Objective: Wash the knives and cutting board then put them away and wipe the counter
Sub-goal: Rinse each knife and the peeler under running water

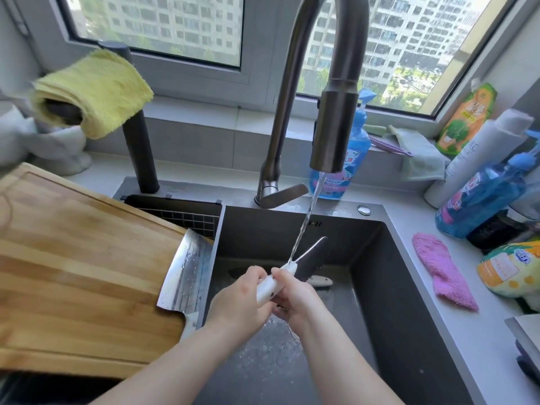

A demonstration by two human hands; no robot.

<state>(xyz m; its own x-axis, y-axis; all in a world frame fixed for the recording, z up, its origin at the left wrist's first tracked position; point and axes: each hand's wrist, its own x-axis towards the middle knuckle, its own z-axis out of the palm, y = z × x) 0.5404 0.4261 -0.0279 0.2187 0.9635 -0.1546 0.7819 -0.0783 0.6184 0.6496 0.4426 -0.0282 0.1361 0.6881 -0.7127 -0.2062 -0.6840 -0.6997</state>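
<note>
Left hand and right hand both grip white-handled knife, blade up under faucet stream, over sink. Sink floor holds second knife. Cleaver lies on cutting board, left of sink.

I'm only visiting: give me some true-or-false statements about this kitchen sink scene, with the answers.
1. Water runs from the dark metal tap onto the white-handled, dark-bladed knife. True.
2. The left hand and right hand both hold that knife. True.
3. The steel cleaver lies inside the dark sink. False: it lies on the wooden cutting board, left of the sink.
4. The fluffy pink cloth hangs over the tap. False: it lies on the grey counter, right of the sink.
</note>
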